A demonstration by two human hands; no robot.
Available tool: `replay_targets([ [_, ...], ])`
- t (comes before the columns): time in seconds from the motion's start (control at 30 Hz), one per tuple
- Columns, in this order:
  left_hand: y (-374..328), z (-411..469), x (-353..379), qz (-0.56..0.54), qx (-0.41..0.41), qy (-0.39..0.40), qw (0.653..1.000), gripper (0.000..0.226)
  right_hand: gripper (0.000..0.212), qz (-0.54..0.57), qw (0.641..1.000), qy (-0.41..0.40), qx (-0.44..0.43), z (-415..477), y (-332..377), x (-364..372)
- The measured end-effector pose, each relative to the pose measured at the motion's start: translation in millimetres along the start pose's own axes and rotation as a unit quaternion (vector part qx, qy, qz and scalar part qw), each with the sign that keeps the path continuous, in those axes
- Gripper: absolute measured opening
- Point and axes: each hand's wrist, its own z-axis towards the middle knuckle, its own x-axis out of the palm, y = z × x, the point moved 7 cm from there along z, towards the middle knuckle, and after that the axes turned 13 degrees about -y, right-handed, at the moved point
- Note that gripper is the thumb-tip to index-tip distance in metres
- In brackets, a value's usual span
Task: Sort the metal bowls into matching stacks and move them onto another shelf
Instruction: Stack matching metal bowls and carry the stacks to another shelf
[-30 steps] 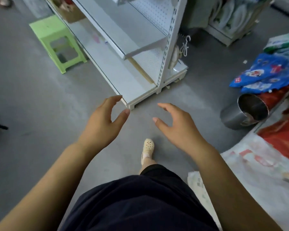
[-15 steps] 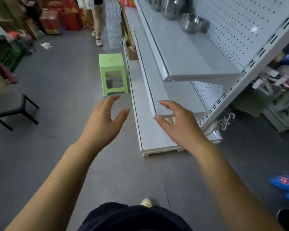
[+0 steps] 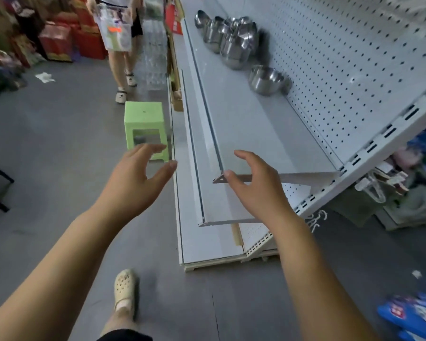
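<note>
Where the shelf (image 3: 244,124) recedes, shiny metal bowls (image 3: 231,43) clustered, single bowl (image 3: 266,80) apart.

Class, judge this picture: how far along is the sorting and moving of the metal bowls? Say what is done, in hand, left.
Done, it seems: stacked bowls crowd the far end of the upper shelf. In hand: nothing; the left hand and right hand are open and empty, short of the bowls. Left: a single bowl stands apart, unstacked; whether any were already moved cannot be told.
</note>
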Motion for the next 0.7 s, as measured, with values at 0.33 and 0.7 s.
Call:
replay_targets([
  [0.33, 27.5, 151.3, 38.3, -0.033, 0.131, 0.087, 0.987, 0.049, 0.053, -0.04, 0.993, -0.084, 0.073, 107.4, 4.3, 47.5],
  [0.7, 60.1, 308.6, 82.5, -0.084, 0.192, 0.133, 0.969, 0.043, 0.055, -0.045, 0.961, -0.192, 0.194, 200.1, 8.2, 96.4],
])
